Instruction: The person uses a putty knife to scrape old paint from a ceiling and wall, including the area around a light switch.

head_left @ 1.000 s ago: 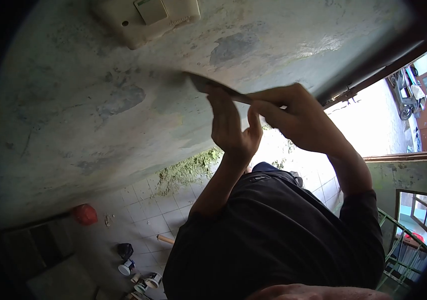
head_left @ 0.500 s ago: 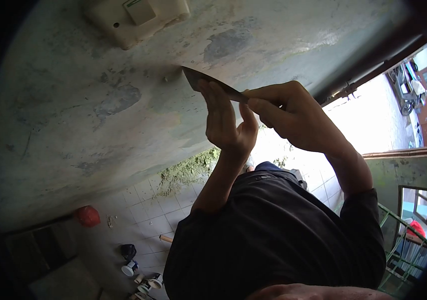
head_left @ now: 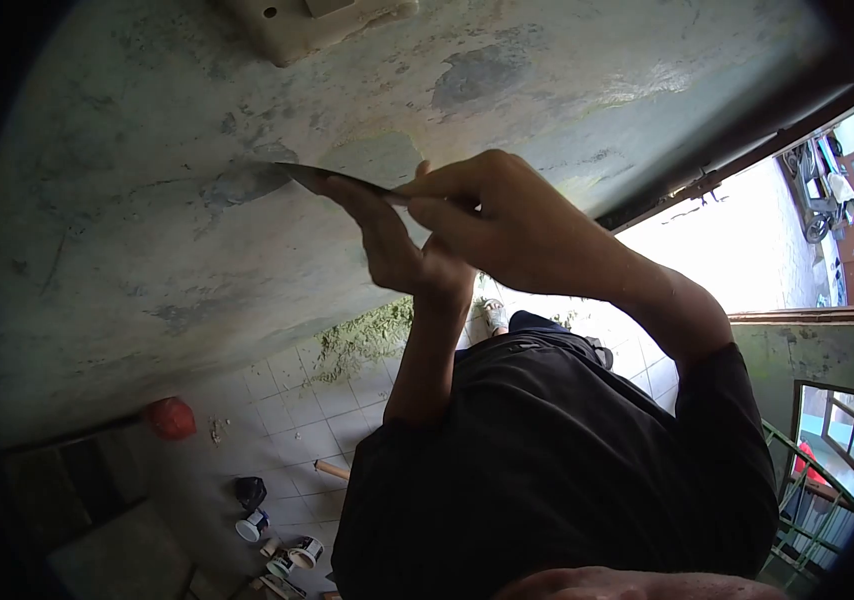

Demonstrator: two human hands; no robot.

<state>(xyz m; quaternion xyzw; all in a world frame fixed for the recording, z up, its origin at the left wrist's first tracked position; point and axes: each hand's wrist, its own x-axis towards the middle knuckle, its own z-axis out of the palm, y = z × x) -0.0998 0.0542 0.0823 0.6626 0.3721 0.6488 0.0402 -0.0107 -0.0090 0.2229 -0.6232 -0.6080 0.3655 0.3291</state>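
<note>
A dark, thin scraper blade [head_left: 335, 184] meets the worn, patchy wall [head_left: 177, 250] with its tip, on a grey patch. My right hand [head_left: 497, 220] is closed round the handle end of the scraper. Under the blade, my left hand [head_left: 397, 240] presses its fingers against the flat side near the tip. The handle is mostly hidden in my right hand. A beige switch box [head_left: 322, 25] is fixed to the wall above.
Green flakes [head_left: 367, 338] lie on the tiled floor [head_left: 297, 420] along the wall. Lower left are a red bag [head_left: 171, 418], a black bag [head_left: 249, 490] and several open cans. A bright doorway [head_left: 707, 250] and a green metal frame [head_left: 817, 500] stand at the right.
Both hands and the scraper have moved left along the wall, onto a grey patch. The view has shifted slightly, with the switch box now higher.
</note>
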